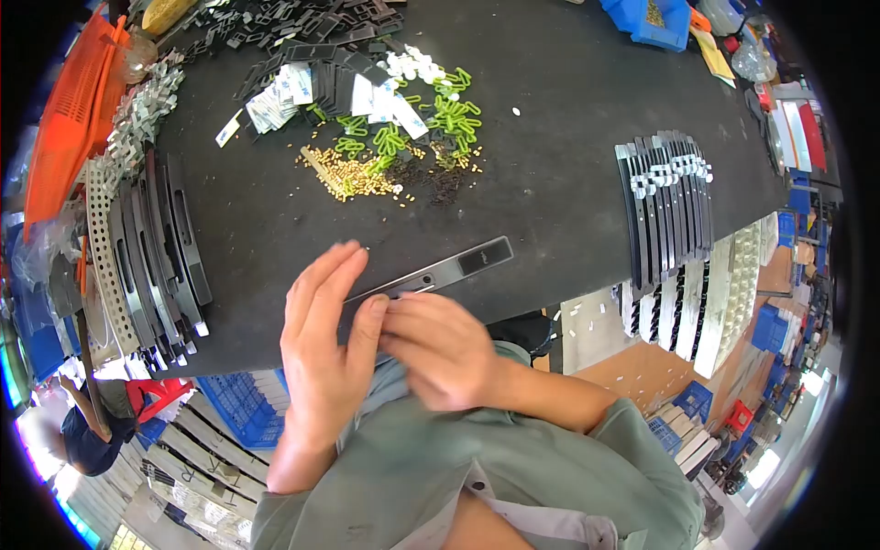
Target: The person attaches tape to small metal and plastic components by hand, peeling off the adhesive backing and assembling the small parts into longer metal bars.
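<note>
A long dark metal handle bar with a black inset panel lies slanted on the work table, just beyond my hands. My left hand is raised at the near edge, its fingers stretched upward and its thumb against the fingertips of my right hand. My right hand is curled with the fingers together, slightly smeared by motion. Whatever it may pinch is hidden. Beyond the bar lie small brass pins, dark screws, green loop-shaped parts and white pieces.
Similar bars stand in a row at left and another group lies at right. White-backed stickers and black parts lie at the back. A blue bin and orange basket flank the table. Another person is at lower left.
</note>
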The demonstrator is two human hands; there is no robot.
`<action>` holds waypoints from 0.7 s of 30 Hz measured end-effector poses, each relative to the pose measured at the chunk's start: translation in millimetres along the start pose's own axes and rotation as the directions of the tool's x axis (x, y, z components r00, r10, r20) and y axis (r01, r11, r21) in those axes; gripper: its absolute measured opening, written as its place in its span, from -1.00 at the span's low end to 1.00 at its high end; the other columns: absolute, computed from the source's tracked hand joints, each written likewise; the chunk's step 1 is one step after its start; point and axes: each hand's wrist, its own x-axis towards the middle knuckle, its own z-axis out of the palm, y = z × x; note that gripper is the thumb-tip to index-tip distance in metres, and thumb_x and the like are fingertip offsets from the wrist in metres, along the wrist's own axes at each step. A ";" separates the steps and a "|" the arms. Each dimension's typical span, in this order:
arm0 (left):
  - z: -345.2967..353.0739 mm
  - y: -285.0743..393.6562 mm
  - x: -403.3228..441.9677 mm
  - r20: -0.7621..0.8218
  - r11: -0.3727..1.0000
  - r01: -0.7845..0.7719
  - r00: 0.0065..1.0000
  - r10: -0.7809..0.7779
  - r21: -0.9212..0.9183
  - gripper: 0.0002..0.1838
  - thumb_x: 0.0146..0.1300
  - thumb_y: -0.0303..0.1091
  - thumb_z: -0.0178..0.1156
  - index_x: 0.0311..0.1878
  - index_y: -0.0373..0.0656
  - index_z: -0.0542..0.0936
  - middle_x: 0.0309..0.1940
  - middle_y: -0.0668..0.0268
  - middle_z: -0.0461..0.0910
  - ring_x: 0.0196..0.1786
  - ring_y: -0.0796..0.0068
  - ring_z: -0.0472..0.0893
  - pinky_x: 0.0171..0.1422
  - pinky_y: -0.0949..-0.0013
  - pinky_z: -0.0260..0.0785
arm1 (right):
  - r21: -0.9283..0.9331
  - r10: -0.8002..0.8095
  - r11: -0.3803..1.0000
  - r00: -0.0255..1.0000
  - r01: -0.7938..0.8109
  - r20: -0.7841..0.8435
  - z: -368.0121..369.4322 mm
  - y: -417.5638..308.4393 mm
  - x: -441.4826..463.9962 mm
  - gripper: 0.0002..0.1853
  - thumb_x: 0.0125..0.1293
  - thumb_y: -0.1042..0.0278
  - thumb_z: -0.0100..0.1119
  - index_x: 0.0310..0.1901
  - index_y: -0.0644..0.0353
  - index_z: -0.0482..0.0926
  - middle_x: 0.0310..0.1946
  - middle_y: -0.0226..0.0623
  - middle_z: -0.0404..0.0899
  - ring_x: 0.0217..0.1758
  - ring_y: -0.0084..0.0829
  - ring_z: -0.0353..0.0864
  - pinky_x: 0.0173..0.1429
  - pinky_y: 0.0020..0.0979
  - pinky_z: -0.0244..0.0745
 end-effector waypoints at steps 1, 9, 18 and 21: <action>-2.5 -4.1 -3.8 0.035 1.000 -0.019 0.999 0.018 0.020 -0.47 0.16 -0.52 0.41 0.25 -0.30 0.61 0.29 -0.03 0.57 0.34 -0.02 0.55 0.35 0.11 0.45 | 0.006 -0.004 1.000 1.000 0.004 0.008 -7.5 -2.8 -4.0 -0.62 0.02 0.69 0.25 -0.05 0.42 0.67 0.05 0.07 0.64 0.10 0.05 0.66 0.20 -0.08 0.62; 22.0 6.8 -23.1 0.193 0.959 0.143 0.977 -0.096 -0.246 -0.51 0.13 -0.57 0.43 0.19 -0.31 0.65 0.09 0.06 0.63 0.15 0.13 0.65 0.20 0.20 0.52 | 0.784 0.822 0.025 0.459 -0.620 0.338 -36.9 -15.7 -12.6 -0.69 0.60 0.44 0.12 0.27 0.33 0.45 0.04 -0.27 0.63 -0.03 -0.52 0.64 0.03 -0.42 0.61; 31.7 -0.2 -11.9 0.272 0.919 0.158 0.960 -0.058 -0.361 -0.72 0.31 -0.54 0.34 0.09 -0.31 0.69 0.13 0.08 0.62 0.03 0.23 0.69 0.11 0.30 0.55 | -0.239 0.761 0.496 0.551 -0.835 -0.344 -137.1 3.4 -19.9 -0.84 0.34 0.46 0.36 -0.18 0.33 0.58 -0.43 -0.31 0.57 -0.43 -0.54 0.55 -0.35 -0.46 0.44; 38.2 -4.8 -8.6 0.202 0.916 0.116 0.979 -0.039 -0.383 -0.81 0.35 -0.59 0.27 0.00 -0.33 0.71 0.05 0.12 0.67 -0.08 0.39 0.69 -0.01 0.41 0.54 | -0.681 0.378 0.314 0.745 -0.662 -0.550 -143.5 48.5 -40.9 -0.74 0.26 0.38 0.41 -0.11 0.27 0.55 -0.24 -0.10 0.53 -0.11 -0.07 0.55 0.02 -0.09 0.47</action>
